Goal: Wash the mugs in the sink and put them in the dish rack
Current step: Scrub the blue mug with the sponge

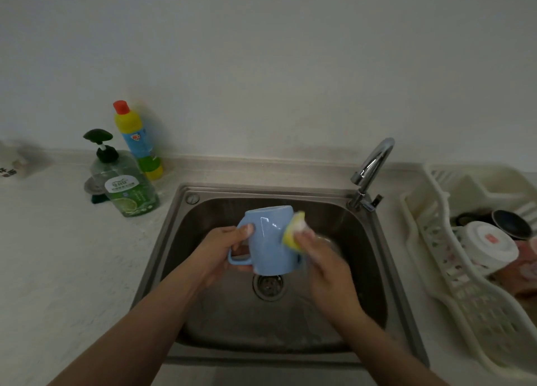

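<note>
Over the sink, the left hand grips the upturned blue mug by its handle while the right hand pinches a yellow sponge against its side, so scrubbing seems underway, with rinsing under the tap and racking in the dish rack likely next.

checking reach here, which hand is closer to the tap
Right. The right hand, scrubbing the blue mug with a yellow sponge, is below and left of the tap; the left hand is farther left, on the handle side.

Light blue mug, yellow sponge, red-capped yellow bottle, cream dish rack
</note>
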Demonstrator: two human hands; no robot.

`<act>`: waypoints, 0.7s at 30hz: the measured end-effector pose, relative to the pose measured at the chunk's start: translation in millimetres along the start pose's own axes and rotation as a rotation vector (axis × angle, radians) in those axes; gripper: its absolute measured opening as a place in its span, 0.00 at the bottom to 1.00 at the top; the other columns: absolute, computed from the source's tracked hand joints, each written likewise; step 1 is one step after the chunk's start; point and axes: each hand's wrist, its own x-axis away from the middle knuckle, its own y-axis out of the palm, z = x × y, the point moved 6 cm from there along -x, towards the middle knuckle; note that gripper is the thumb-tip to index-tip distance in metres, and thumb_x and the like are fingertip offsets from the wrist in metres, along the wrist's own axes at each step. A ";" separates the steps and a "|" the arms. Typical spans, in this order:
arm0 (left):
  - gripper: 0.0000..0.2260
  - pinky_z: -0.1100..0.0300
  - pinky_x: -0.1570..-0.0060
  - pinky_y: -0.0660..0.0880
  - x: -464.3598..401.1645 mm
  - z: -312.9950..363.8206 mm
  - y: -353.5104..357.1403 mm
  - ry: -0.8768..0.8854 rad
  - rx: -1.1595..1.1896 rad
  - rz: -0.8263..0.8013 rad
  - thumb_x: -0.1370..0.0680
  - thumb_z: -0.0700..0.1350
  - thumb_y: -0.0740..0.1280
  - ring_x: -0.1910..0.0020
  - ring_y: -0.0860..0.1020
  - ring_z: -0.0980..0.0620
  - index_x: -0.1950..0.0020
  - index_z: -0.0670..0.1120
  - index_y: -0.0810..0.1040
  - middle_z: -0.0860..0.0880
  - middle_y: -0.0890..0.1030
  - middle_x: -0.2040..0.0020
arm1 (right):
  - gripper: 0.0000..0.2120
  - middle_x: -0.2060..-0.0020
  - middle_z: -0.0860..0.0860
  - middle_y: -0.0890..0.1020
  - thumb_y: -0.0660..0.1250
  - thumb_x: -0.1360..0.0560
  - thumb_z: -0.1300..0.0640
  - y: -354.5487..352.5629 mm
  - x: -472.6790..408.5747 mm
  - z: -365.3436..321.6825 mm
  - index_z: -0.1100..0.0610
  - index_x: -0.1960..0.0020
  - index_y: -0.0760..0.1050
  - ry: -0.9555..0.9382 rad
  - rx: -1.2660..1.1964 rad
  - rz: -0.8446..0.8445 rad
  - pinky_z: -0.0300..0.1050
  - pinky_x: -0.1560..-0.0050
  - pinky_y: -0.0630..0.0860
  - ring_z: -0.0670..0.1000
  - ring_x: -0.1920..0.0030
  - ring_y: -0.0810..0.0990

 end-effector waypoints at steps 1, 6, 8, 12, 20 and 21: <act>0.28 0.50 0.53 0.81 -0.7 -0.3 0.8 -0.001 -0.005 -0.012 0.29 0.57 0.72 0.44 0.82 0.42 0.38 0.38 0.77 0.39 0.82 0.42 | 0.19 0.31 0.44 0.73 0.59 0.19 0.55 -6.2 -16.0 -1.3 0.43 0.30 0.69 0.021 -0.028 0.036 0.46 0.37 0.75 0.43 0.32 0.72; 0.38 0.50 0.52 0.80 -1.3 6.2 4.1 0.054 0.012 -0.063 0.36 0.63 0.77 0.43 0.81 0.40 0.37 0.38 0.76 0.38 0.82 0.42 | 0.20 0.28 0.48 0.70 0.57 0.21 0.56 -0.4 13.0 -7.9 0.48 0.29 0.68 0.092 -0.084 0.063 0.37 0.33 0.69 0.44 0.29 0.69; 0.33 0.50 0.51 0.80 0.8 7.9 1.0 0.074 0.008 -0.051 0.32 0.60 0.73 0.43 0.81 0.41 0.36 0.39 0.76 0.38 0.81 0.41 | 0.20 0.31 0.49 0.73 0.58 0.21 0.55 -1.0 24.5 -4.2 0.45 0.30 0.69 0.066 -0.082 0.032 0.34 0.34 0.69 0.42 0.30 0.69; 0.32 0.51 0.55 0.80 2.4 5.3 9.4 0.044 0.033 -0.078 0.37 0.61 0.77 0.44 0.82 0.42 0.47 0.37 0.77 0.39 0.82 0.43 | 0.15 0.41 0.37 0.78 0.63 0.21 0.55 -18.5 -26.3 -18.6 0.44 0.36 0.75 0.007 -0.010 0.086 0.31 0.50 0.76 0.36 0.40 0.76; 0.19 0.54 0.61 0.80 8.9 5.2 13.3 0.027 0.130 -0.106 0.33 0.58 0.74 0.52 0.84 0.47 0.69 0.44 0.73 0.43 0.83 0.54 | 0.20 0.34 0.34 0.73 0.58 0.21 0.51 -20.4 3.0 -21.8 0.37 0.31 0.68 0.030 -0.117 0.074 0.39 0.37 0.74 0.40 0.34 0.73; 0.17 0.54 0.61 0.80 8.0 3.9 15.0 0.012 0.125 -0.089 0.31 0.54 0.71 0.53 0.83 0.47 0.69 0.44 0.71 0.41 0.82 0.54 | 0.19 0.34 0.35 0.73 0.60 0.21 0.52 -25.8 -12.8 -27.1 0.41 0.32 0.71 -0.001 -0.099 0.107 0.37 0.37 0.73 0.39 0.33 0.72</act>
